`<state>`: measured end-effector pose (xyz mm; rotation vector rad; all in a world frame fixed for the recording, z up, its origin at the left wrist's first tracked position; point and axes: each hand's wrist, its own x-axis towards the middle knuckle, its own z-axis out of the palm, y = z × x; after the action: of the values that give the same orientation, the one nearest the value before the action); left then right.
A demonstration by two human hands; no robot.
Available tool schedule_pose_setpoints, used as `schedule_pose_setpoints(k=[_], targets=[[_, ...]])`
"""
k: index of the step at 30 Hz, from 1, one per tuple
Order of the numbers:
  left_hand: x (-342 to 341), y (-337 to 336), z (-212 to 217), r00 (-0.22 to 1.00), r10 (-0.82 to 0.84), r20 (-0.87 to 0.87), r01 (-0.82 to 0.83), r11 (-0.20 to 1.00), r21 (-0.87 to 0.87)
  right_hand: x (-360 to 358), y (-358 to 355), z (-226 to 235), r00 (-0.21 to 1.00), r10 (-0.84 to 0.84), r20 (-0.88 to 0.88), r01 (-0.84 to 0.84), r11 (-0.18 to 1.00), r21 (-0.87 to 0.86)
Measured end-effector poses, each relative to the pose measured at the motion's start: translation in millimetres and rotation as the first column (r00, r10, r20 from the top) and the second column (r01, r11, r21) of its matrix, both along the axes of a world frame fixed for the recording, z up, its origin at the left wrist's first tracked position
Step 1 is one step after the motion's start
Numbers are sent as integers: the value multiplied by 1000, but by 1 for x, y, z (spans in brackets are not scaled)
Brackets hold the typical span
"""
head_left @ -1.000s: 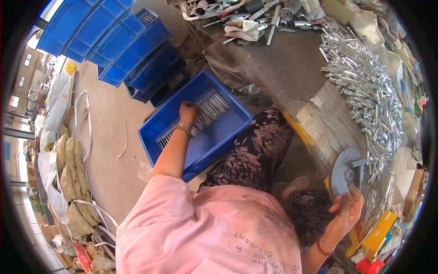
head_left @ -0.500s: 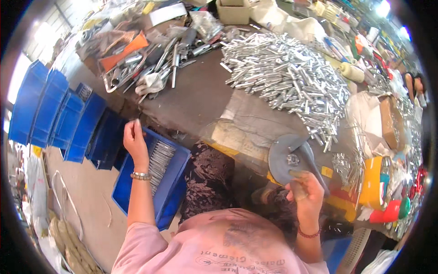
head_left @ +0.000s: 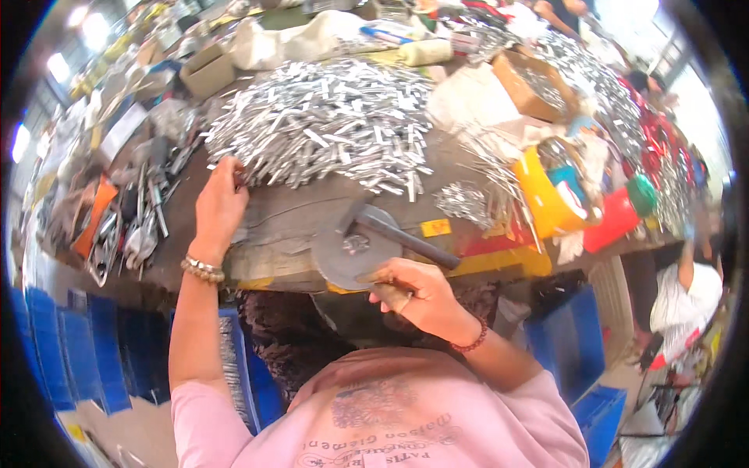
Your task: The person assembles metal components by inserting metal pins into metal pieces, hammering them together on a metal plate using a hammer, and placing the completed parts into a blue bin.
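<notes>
Left hand (head_left: 221, 201): fingers curled narrow at the near-left edge of the heap of silvery metal tubes (head_left: 328, 129); cannot tell whether a tube is gripped. Heap lies loose on the workbench (head_left: 285, 210), left of centre, beyond the grey disc (head_left: 331, 261).

Right hand (head_left: 417, 290): thumb and fingers drawn close together at the disc's near-right edge; cannot tell whether anything is pinched, nor whether the disc is touched. Dark hammer (head_left: 406, 239) lies across the disc, handle pointing near-right.

Right of the disc: yellow tag (head_left: 435, 227), small pile of metal parts (head_left: 464, 201), orange-yellow container (head_left: 542, 195), red container (head_left: 612, 225) with green end. Far right: open cardboard box (head_left: 511, 82) containing metal pieces. Near left, below bench level: blue crates (head_left: 101, 351).
</notes>
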<state>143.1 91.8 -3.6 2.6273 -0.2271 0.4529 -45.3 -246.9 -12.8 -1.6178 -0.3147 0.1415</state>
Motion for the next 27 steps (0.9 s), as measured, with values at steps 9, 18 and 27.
schedule_pose_setpoints(k=[9, 18, 27], targets=[[-27, -1, -1, 969, -152, -197, 29, 855, -518, 29, -73, 49, 829, -248, 502, 491, 753, -438], [-117, -67, 21, 859, -449, -244, -61, 384, -921, 130, -160, 18, 783, -23, 622, 619, 133, -774], [-149, -91, 11, 919, -389, -68, 313, 822, -476, 130, -166, 25, 846, 40, 532, 517, 183, -836]])
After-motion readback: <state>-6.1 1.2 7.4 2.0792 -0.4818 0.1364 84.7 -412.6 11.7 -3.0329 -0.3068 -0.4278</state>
